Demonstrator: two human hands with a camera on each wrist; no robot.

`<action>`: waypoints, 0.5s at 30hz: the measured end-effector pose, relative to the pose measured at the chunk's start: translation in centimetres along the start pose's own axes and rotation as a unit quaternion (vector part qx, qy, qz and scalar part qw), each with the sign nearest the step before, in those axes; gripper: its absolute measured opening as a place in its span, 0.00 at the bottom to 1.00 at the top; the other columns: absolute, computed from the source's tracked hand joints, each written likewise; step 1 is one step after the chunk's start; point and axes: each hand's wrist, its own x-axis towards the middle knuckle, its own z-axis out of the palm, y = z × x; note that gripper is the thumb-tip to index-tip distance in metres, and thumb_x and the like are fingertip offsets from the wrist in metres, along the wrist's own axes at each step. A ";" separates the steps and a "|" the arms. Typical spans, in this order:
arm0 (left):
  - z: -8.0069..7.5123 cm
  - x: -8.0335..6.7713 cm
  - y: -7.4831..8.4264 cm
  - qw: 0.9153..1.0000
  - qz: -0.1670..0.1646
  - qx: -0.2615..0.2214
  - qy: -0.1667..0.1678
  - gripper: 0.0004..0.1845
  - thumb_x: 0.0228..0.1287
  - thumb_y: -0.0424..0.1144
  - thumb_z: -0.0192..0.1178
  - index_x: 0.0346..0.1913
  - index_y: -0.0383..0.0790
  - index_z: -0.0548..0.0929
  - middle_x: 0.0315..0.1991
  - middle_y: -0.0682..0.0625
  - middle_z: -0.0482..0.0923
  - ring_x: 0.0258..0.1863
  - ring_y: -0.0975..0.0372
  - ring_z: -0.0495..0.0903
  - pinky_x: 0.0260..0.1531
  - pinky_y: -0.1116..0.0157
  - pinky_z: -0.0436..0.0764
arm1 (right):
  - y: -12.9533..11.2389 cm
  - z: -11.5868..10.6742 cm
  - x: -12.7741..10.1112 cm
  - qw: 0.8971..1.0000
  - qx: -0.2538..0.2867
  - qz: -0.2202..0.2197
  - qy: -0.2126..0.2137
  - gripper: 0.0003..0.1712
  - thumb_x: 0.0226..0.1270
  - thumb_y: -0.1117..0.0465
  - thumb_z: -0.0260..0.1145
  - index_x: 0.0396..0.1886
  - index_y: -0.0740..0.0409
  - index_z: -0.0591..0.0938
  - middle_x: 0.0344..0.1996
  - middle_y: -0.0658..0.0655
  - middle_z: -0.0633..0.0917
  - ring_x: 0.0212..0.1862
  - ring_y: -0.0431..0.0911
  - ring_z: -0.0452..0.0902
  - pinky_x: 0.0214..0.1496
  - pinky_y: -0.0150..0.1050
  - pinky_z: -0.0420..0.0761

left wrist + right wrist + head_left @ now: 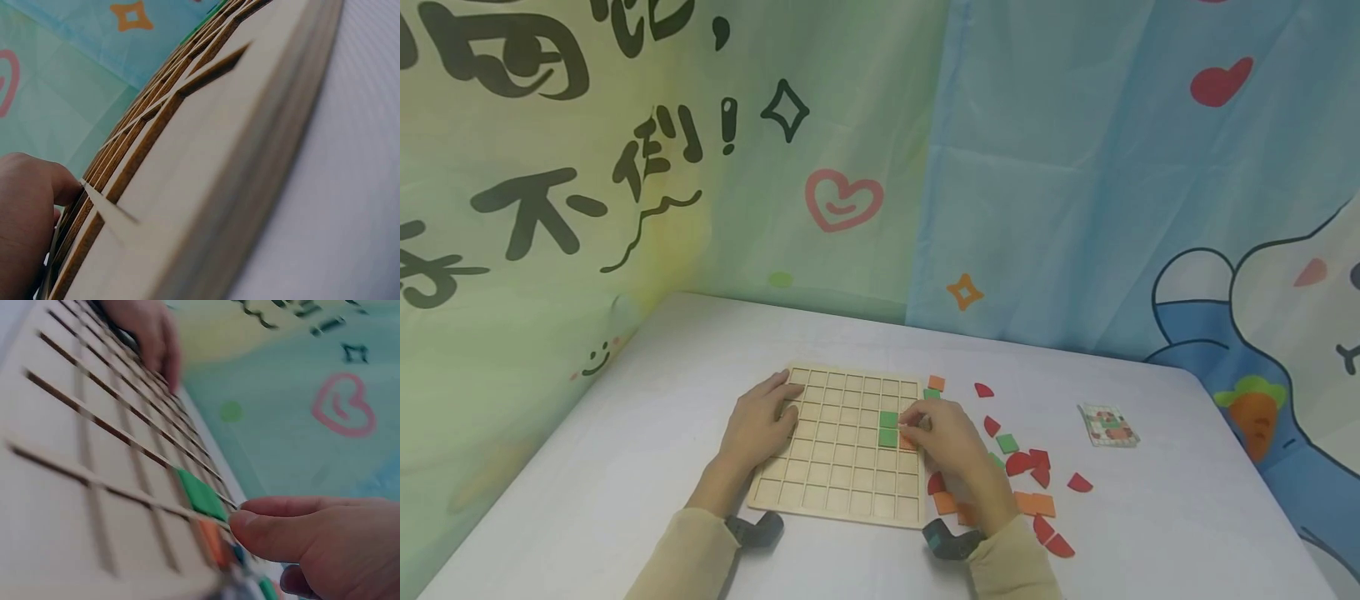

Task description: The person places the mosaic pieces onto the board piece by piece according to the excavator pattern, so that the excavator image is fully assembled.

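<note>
A square wooden grid board (838,479) lies on the white table. My left hand (760,425) rests on its left edge, fingers and thumb loosely spread; the left wrist view shows part of that hand (28,219) beside the grid. Two green square tiles, an upper one (888,419) and a lower one (887,437), sit in neighbouring cells toward the right side. An orange tile (907,444) lies right of the lower green one, partly under my right hand (951,435). In the right wrist view, that hand's thumb and forefinger come together beside a green tile (201,495); anything between them is hidden.
Loose red quarter-round pieces (1019,463), orange squares (1042,505) and green squares (1007,443) are scattered right of the board. A small stack of printed cards (1108,425) lies farther right. A printed curtain (1037,183) hangs behind the table.
</note>
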 end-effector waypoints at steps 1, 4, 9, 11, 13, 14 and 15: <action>0.0 0.0 0.0 1.000 0.001 -0.002 0.001 0.19 0.62 0.40 0.53 0.57 0.45 0.79 0.68 0.45 0.67 0.69 0.48 0.64 0.69 0.45 0.61 | 0.6 -0.5 0.0 1.000 0.005 0.011 -0.001 0.07 0.57 0.58 0.71 0.36 0.45 0.85 0.34 0.44 0.84 0.32 0.40 0.74 0.37 0.35 0.78; 0.1 0.1 -0.1 1.000 0.004 -0.003 -0.001 0.20 0.62 0.40 0.53 0.57 0.45 0.79 0.68 0.45 0.67 0.69 0.48 0.64 0.69 0.45 0.61 | 2.7 -2.4 -0.5 0.999 -0.002 0.053 -0.010 0.11 0.57 0.57 0.70 0.41 0.45 0.85 0.38 0.47 0.83 0.34 0.44 0.73 0.38 0.37 0.78; 0.3 0.1 -0.2 1.000 0.003 0.001 -0.008 0.20 0.63 0.41 0.51 0.58 0.46 0.78 0.69 0.45 0.66 0.69 0.48 0.64 0.69 0.46 0.61 | 5.6 -5.1 -1.7 0.992 -0.019 0.119 -0.050 0.13 0.57 0.58 0.71 0.44 0.47 0.84 0.42 0.50 0.83 0.43 0.46 0.73 0.49 0.46 0.80; 0.2 0.1 -0.2 1.000 0.003 0.001 -0.007 0.20 0.63 0.41 0.52 0.58 0.46 0.78 0.69 0.45 0.66 0.69 0.48 0.64 0.69 0.46 0.61 | 6.0 -5.5 -2.0 0.989 -0.012 0.130 -0.067 0.14 0.57 0.58 0.71 0.45 0.47 0.84 0.42 0.51 0.83 0.43 0.46 0.72 0.49 0.46 0.81; 0.1 0.1 -0.2 1.000 0.003 0.003 -0.005 0.20 0.63 0.41 0.52 0.58 0.45 0.79 0.68 0.45 0.67 0.69 0.48 0.64 0.69 0.46 0.61 | 6.0 -5.6 -2.1 0.989 -0.009 0.127 -0.076 0.14 0.56 0.58 0.72 0.44 0.47 0.84 0.43 0.51 0.83 0.44 0.46 0.73 0.50 0.47 0.80; 0.1 0.1 -0.2 1.000 0.002 0.004 -0.005 0.20 0.63 0.40 0.52 0.58 0.45 0.79 0.68 0.45 0.67 0.69 0.48 0.64 0.69 0.46 0.61 | 5.8 -5.6 -2.0 0.989 -0.012 0.124 -0.079 0.14 0.56 0.57 0.72 0.44 0.46 0.84 0.44 0.51 0.82 0.45 0.46 0.73 0.52 0.47 0.80; 0.0 0.1 -0.2 1.000 0.000 0.004 -0.005 0.20 0.62 0.40 0.53 0.58 0.45 0.79 0.68 0.45 0.67 0.69 0.48 0.64 0.69 0.46 0.61 | 5.7 -5.5 -2.0 0.989 -0.014 0.118 -0.082 0.14 0.55 0.57 0.72 0.44 0.46 0.85 0.45 0.51 0.82 0.46 0.47 0.73 0.53 0.48 0.80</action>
